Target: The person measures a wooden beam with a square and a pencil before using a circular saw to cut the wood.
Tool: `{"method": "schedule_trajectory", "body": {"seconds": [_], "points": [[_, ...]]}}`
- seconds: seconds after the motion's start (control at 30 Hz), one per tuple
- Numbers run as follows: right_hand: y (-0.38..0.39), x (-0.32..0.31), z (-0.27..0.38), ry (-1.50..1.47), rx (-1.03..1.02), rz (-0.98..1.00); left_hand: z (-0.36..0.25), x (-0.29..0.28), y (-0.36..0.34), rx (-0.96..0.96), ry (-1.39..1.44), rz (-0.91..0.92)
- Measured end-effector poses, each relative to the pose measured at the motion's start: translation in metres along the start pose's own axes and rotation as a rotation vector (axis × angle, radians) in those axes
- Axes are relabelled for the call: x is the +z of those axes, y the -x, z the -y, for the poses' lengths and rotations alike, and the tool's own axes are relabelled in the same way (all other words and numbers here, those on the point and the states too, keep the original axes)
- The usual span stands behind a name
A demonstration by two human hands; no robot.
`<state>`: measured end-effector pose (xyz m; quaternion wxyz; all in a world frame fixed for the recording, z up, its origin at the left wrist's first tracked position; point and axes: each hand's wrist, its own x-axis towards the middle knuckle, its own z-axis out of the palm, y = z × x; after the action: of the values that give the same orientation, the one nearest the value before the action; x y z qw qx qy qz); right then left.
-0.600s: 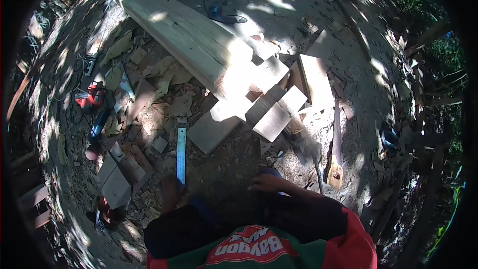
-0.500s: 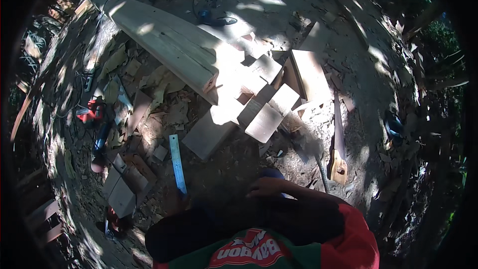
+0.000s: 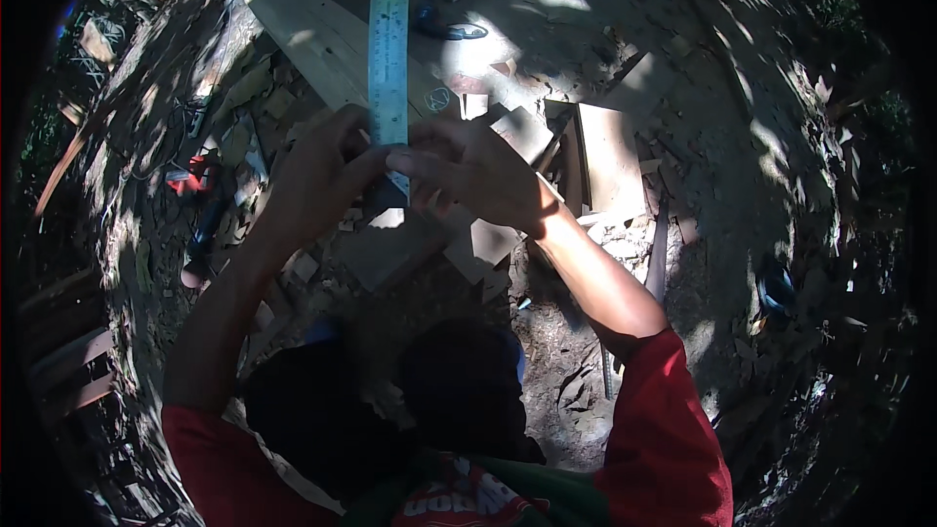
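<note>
Over littered ground [image 3: 717,283], one ruler [image 3: 389,54] in the grip of one left hand [image 3: 324,168], one right hand [image 3: 480,176].

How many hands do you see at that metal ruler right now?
2: the left hand at the left edge of the metal ruler, and the right hand at its right edge, both near its lower end. Some fingers are hidden, but no third hand shows.

- head cam: left one of a head-worn fisheye pair, faces down, upright, unmirrored
- left hand [image 3: 327,171] and right hand [image 3: 480,174] near lens, just above centre; ground [image 3: 717,195] farther below
- wide circular field, black rim
</note>
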<state>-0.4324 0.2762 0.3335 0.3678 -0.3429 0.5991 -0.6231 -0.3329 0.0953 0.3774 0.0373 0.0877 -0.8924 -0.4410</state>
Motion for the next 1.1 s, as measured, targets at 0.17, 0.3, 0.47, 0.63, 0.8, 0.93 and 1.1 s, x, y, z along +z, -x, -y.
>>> {"method": "schedule_trajectory", "body": {"seconds": [0.17, 0.3, 0.47, 0.63, 0.8, 0.93, 1.1], "points": [[-0.003, 0.000, -0.017, -0.108, -0.019, -0.145, 0.004, 0.008, -0.041, 0.070, 0.016, 0.165], [-0.005, 0.001, -0.027, -0.168, 0.023, -0.419, 0.041, 0.022, -0.072, 0.159, 0.059, 0.308], [0.002, -0.014, 0.041, -0.132, -0.043, -0.735, 0.015, 0.016, -0.089, 0.848, -0.070, 0.130], [0.031, 0.027, 0.110, 1.066, -0.156, -1.143, -0.012, -0.002, -0.105, 1.232, 0.061, -0.009], [0.061, 0.054, 0.096, 0.454, 0.232, -0.906, -0.035, -0.035, -0.148, 0.802, 0.571, 0.740], [0.079, 0.110, 0.011, -0.388, 0.229, -1.011, -0.020, 0.020, -0.192, 0.638, 0.298, 0.951], [0.085, 0.178, -0.092, -0.714, 0.285, -1.188, 0.010, 0.137, -0.204, 0.742, -0.216, 0.969]]}}
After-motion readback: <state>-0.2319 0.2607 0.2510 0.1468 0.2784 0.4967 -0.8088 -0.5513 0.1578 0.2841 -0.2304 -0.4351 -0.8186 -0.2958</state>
